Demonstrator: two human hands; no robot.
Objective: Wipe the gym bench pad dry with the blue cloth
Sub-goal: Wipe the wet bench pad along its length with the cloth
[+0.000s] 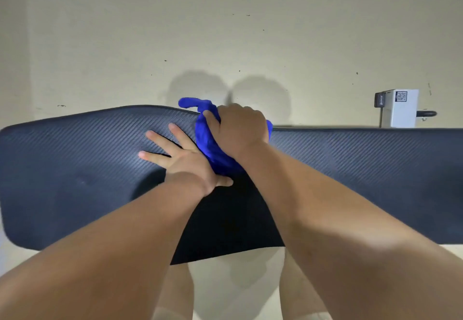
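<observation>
Right, pale speckled floor [225, 31] fills the top of the view, and across it stretches the dark, woven-textured bench pad [350, 159], edge to edge. Right hand [240, 129] sits at the pad's far edge, grip clamped round the bunched blue cloth [210, 144], which lies on the pad, a tail poking over that edge. Left hand [185, 161] just beside it, grip apart, fingers spread flat on the pad. Small white box [400, 111] beyond, far right.
</observation>
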